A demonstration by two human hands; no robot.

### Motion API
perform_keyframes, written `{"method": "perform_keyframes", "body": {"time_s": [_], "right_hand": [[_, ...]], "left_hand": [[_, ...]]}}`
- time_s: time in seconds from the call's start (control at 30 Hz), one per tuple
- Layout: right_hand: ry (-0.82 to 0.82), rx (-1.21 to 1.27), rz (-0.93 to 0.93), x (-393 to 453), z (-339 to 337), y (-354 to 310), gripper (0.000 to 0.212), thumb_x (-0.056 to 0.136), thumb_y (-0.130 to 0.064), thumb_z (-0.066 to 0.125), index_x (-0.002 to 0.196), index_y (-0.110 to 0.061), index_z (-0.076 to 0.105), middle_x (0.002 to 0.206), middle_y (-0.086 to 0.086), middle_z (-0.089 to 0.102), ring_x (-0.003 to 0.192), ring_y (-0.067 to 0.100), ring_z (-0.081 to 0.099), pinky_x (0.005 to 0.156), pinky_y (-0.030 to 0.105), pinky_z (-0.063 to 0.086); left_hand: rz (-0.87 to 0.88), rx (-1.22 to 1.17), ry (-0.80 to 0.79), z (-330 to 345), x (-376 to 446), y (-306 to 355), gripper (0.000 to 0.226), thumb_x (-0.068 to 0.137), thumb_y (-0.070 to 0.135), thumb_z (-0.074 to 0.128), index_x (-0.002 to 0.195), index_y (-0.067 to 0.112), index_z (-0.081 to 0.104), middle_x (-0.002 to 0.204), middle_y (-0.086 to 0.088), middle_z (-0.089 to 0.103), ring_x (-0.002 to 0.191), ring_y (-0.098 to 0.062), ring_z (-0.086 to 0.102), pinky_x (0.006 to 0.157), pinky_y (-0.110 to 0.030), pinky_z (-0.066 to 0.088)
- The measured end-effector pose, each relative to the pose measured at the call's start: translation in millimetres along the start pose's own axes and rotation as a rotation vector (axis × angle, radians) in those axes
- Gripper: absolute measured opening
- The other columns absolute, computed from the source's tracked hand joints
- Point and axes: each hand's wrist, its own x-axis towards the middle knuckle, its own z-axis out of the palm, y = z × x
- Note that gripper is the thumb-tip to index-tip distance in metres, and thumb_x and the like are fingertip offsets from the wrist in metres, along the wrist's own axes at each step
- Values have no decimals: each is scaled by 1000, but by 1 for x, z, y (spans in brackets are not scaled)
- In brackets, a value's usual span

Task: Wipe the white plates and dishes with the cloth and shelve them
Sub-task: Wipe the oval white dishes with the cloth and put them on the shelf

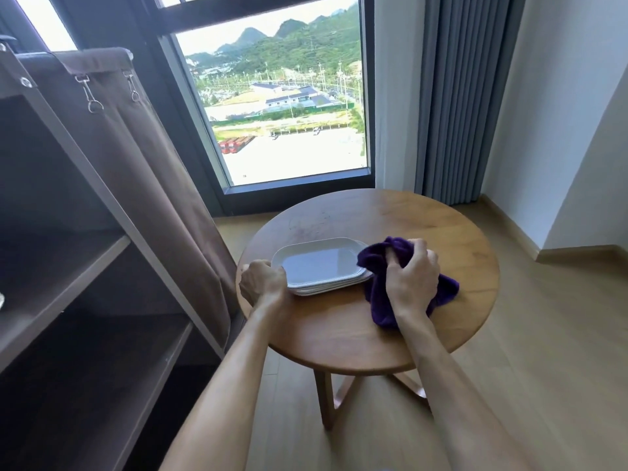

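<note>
Left hand (263, 283) grips near-left edge of white plate stack (321, 266) on round wooden table (407, 219). Right hand (413, 280) clutches bunched purple cloth (377, 266), touching stack's right edge.

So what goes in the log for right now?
left hand: grips plate stack edge | right hand: holds purple cloth | shelving: not yet
</note>
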Motion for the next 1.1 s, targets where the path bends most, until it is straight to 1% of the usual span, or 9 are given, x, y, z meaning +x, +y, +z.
{"method": "perform_keyframes", "body": {"time_s": [0.1, 0.33, 0.5, 0.57, 0.63, 0.7, 0.87, 0.97, 1.1], "right_hand": [[37, 133, 34, 6, 3, 2, 34, 98, -47, 60, 111, -16, 55, 109, 8, 58, 99, 29, 58, 73, 35, 41], [25, 217, -12, 9, 8, 11, 31, 97, -48, 61, 107, -18, 57, 103, 4, 61, 87, 17, 58, 71, 29, 41], [60, 444, -18, 21, -4, -11, 32, 97, -55, 57, 99, -24, 53, 87, -7, 64, 82, 12, 63, 76, 34, 54], [-37, 456, -50, 21, 0, -27, 32, 95, -56, 58, 103, -26, 53, 89, -9, 65, 82, 12, 65, 78, 43, 58], [-193, 430, -81, 18, 8, -43, 37, 92, -54, 63, 110, -24, 50, 96, -4, 69, 84, 20, 70, 79, 48, 59], [-330, 317, -174, 12, 18, -55, 47, 86, -55, 70, 109, -23, 44, 99, 1, 68, 85, 23, 68, 79, 42, 57], [-477, 76, -557, -13, 42, -69, 38, 85, -49, 73, 101, -20, 54, 94, 0, 60, 83, 25, 60, 76, 42, 52], [-465, 117, -672, -23, 46, -76, 32, 85, -49, 70, 101, -23, 61, 101, -1, 60, 93, 22, 56, 76, 44, 55], [-281, 89, -707, -28, 52, -99, 37, 84, -57, 68, 99, -24, 64, 101, -1, 59, 96, 21, 54, 67, 35, 52]], "left_hand": [[-33, -29, 16, -3, 4, 2, 17, 83, 8, 63, 73, -5, 70, 64, -15, 52, 67, -36, 46, 67, -37, 37], [-33, -126, -101, -4, 11, 24, 14, 84, 10, 53, 81, 6, 66, 77, -8, 60, 76, -35, 57, 70, -35, 50], [-325, -794, -343, -16, -1, 41, 11, 90, 15, 53, 95, 9, 61, 89, -11, 63, 78, -28, 66, 70, -36, 59], [-405, -1078, -498, -23, -13, 48, 16, 85, 11, 52, 98, 11, 62, 98, -13, 69, 96, -34, 71, 74, -41, 62], [-429, -1261, -589, -25, -25, 54, 20, 87, 9, 48, 103, 10, 61, 98, -16, 74, 90, -37, 74, 77, -46, 62], [-466, -1382, -646, -23, -35, 58, 25, 96, 19, 46, 106, 5, 63, 92, -20, 76, 77, -36, 76, 75, -44, 61], [-391, -1457, -717, -23, -48, 56, 80, 93, 77, 43, 97, 3, 74, 94, -17, 73, 89, -30, 72, 81, -42, 58], [-323, -1537, -675, -33, -54, 47, 80, 93, 78, 42, 80, 11, 84, 90, -14, 77, 85, -27, 78, 72, -39, 63], [-263, -1655, -670, -43, -66, 45, 73, 93, 75, 43, 114, 13, 76, 119, -15, 71, 110, -29, 71, 90, -42, 60]]}}
